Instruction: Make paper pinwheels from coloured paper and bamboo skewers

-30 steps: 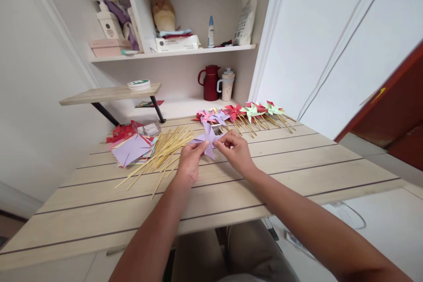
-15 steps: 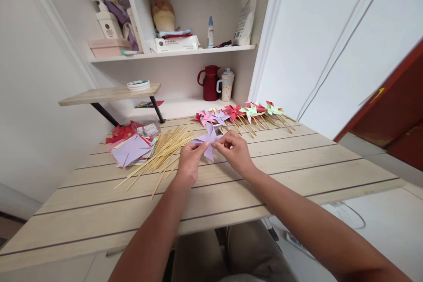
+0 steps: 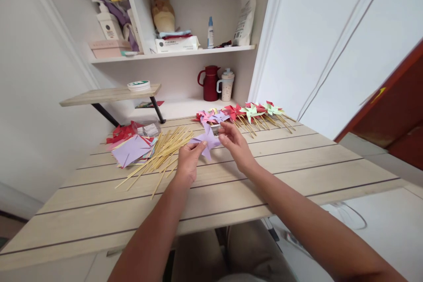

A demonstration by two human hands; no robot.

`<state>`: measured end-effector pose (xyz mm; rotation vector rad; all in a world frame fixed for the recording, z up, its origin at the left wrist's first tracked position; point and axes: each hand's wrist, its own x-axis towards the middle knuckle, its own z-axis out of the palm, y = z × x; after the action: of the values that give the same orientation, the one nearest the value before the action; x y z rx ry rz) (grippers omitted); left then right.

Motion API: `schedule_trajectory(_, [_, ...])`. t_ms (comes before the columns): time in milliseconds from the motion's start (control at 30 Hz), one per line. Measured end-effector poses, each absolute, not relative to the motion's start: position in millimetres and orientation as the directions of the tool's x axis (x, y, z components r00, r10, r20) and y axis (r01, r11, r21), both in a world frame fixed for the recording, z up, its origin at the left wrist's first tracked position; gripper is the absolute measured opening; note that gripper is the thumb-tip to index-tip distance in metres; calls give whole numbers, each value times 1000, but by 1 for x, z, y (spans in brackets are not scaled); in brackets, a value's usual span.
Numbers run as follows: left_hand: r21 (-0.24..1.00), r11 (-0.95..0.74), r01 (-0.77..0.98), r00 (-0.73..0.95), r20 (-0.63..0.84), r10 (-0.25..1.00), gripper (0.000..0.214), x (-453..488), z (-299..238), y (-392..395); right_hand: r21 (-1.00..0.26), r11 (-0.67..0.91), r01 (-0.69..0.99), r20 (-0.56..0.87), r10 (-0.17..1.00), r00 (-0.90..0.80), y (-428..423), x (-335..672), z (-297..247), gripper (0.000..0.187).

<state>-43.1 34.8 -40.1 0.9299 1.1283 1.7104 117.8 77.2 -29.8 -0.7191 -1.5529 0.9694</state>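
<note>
A purple paper pinwheel (image 3: 209, 138) with folded blades is pinched between the thumb and fingers of my left hand (image 3: 189, 157). My right hand (image 3: 236, 144) is just right of it, fingers apart and curved, with nothing visible in them. Behind the right fingertips sits a small white container (image 3: 215, 129), partly hidden. To the left of my left hand lies a loose heap of thin wooden sticks (image 3: 165, 152). Beyond the hands, several finished pinwheels on sticks (image 3: 253, 111) lie in a row, in red, pink, purple and pale green.
Cut paper squares (image 3: 130, 152) are stacked at the left, near red paper (image 3: 123, 132) and a clear box (image 3: 147, 130). A small raised shelf (image 3: 109, 94) stands behind them. A red jug (image 3: 210, 83) and a cup (image 3: 227, 86) stand at the back under the wall shelf (image 3: 185, 52).
My right hand has let go of the pinwheel and moved slightly right and up, its fingers spreading. The left hand still holds the pinwheel, shifted slightly left.
</note>
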Motion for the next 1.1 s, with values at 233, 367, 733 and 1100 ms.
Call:
schedule_trajectory(233, [952, -204, -226, -352, 115, 929, 24, -40, -38, 32, -911, 411, 33, 381, 870, -313, 70, 112, -28, 74])
schedule_trajectory(367, [951, -206, -231, -344, 119, 931, 25, -40, -37, 31, -920, 392, 22, 370, 885, -284, 69, 112, -27, 65])
schedule_trajectory(733, [947, -197, -254, -342, 102, 934, 27, -38, -36, 29, -918, 396, 5, 379, 882, -281, 72, 113, -30, 52])
schedule_trajectory(1100, [939, -226, -258, -358, 125, 926, 30, -37, -35, 29, -950, 310, -34, 305, 901, -308, 71, 113, -29, 41])
